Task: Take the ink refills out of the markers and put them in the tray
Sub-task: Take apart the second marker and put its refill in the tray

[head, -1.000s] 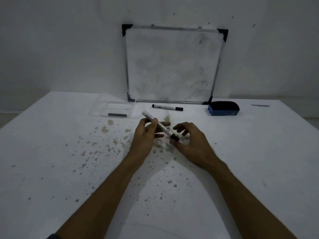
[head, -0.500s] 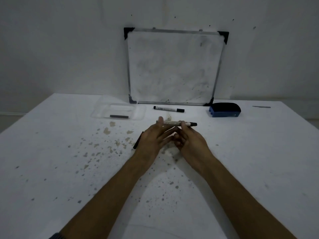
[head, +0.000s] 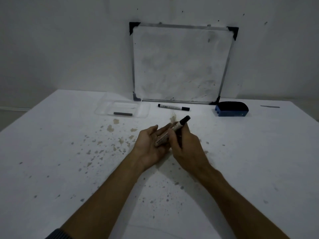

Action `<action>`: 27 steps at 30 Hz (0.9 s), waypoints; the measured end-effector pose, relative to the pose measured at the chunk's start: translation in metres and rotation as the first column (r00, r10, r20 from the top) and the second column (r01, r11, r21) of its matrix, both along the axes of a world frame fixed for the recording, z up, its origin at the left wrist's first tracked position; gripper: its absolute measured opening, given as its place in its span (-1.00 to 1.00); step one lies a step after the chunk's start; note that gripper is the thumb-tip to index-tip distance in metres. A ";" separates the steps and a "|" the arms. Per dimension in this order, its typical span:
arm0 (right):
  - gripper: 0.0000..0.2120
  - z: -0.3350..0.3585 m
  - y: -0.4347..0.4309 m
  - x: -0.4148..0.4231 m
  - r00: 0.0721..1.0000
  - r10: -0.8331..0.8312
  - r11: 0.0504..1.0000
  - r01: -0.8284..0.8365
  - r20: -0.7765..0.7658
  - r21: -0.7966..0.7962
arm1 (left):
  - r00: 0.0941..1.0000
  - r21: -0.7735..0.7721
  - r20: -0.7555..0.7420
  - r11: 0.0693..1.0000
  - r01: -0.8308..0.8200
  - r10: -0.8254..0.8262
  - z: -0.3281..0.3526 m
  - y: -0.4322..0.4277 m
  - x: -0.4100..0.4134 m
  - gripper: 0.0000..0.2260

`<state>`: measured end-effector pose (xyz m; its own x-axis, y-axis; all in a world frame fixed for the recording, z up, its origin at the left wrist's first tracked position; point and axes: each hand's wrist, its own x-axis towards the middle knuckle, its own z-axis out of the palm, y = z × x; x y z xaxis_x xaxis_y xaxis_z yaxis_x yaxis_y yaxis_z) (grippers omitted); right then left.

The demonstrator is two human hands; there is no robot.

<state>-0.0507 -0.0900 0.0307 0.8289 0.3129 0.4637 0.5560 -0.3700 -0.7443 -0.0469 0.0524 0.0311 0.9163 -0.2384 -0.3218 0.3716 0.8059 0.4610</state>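
Both hands meet at the table's middle around one white marker with a black cap that points up and to the right. My right hand grips its upper barrel. My left hand lies palm up with the marker's lower end resting across its fingers. A second capped marker lies flat in front of the whiteboard. The clear plastic tray stands at the back left, and one dark grey ink refill lies inside it.
A whiteboard leans on the wall behind the table. A blue eraser with a black pad sits at the back right, a thin grey strip beyond it. Brown stains spot the white table.
The marker has turned from lying level between my fingertips to pointing cap up and right. My right hand now wraps its barrel, and my left palm has opened under its lower end.
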 end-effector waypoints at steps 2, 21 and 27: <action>-0.87 0.004 -0.003 0.002 1.000 -0.001 0.996 0.004 -0.032 0.087 | 1.000 0.017 0.007 1.000 -0.023 0.023 -0.001 0.003 0.002 -0.58; -0.77 0.009 -0.031 0.029 0.949 -0.179 0.934 0.247 -0.258 0.258 | 0.979 0.193 0.130 0.972 0.133 -0.160 0.001 0.004 0.001 -0.66; -0.63 0.002 -0.050 0.043 0.808 -0.086 0.880 0.336 -0.583 0.336 | 0.948 0.401 0.171 0.897 0.183 -0.269 -0.002 0.014 0.000 -0.69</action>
